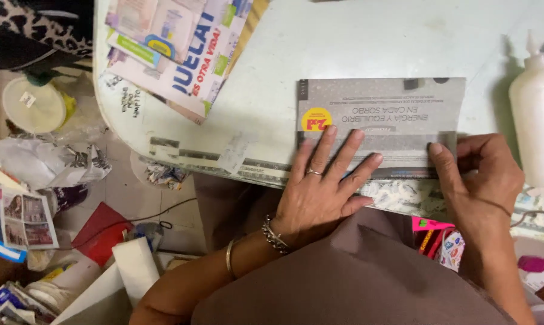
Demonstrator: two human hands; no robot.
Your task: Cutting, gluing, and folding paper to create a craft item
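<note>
A grey printed sheet of paper (392,114) with a yellow round sticker mark lies flat at the near edge of a pale table (356,42). My left hand (323,180) lies flat on the sheet's lower left part, fingers spread, wearing a ring and bracelets. At the sheet's lower right corner my right hand (479,174) presses down, with the fingertips on the folded lower edge of the paper.
A white glue bottle (535,108) stands at the table's right edge. Magazines and colourful leaflets (175,48) are stacked at the table's far left. On the floor to the left lie crumpled paper (43,159), a white lid, a red sheet and other scraps.
</note>
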